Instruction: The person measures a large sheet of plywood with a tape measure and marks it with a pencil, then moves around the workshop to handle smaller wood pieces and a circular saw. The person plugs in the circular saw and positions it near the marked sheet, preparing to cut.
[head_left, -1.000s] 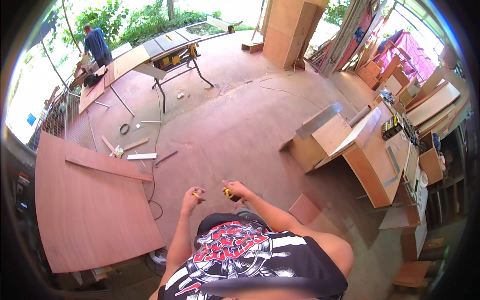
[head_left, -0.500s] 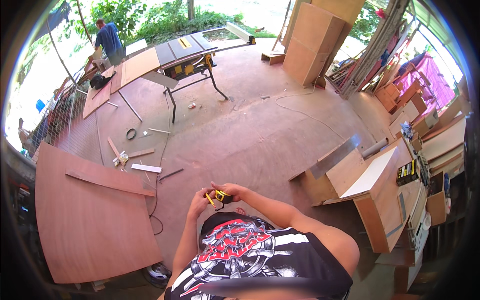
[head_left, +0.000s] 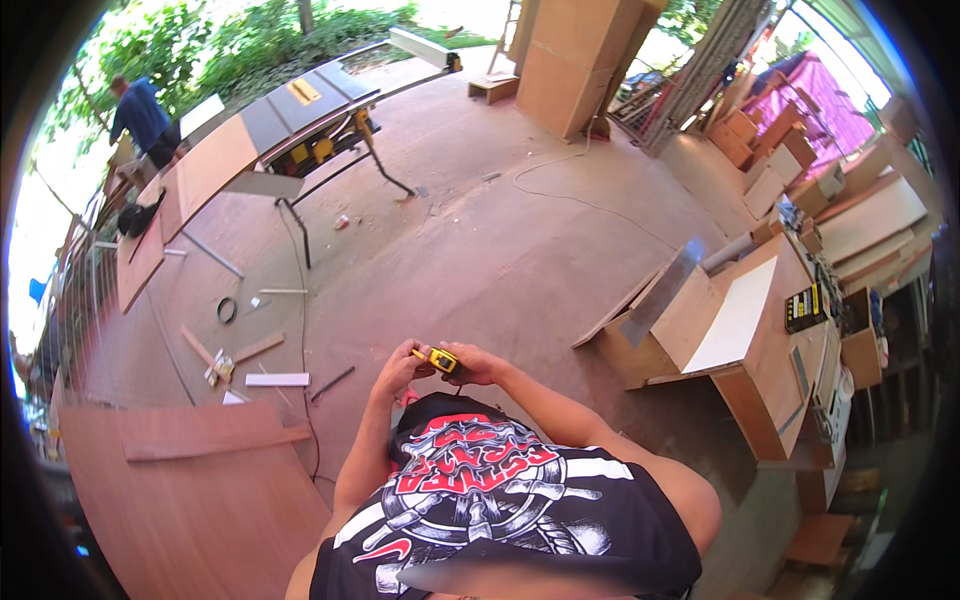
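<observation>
Gripping the tape measure (head_left: 442, 360) at its right edge, the right hand (head_left: 474, 363) is resting partly closed around it; the left hand (head_left: 399, 368), fingers bent, is pinching a slim yellow stick (head_left: 418, 354) beside the left edge, probably for steadiness. The compact, blocky tape measure is showing bright yellow with black parts.

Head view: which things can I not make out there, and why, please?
In the head view:
Yellow stick: mostly hidden by the left hand.
Tape measure: partly covered by the right hand, its markings too small.
Wood sheet: near end cut off by the lower edge.
Co-worker: hands too small.
</observation>
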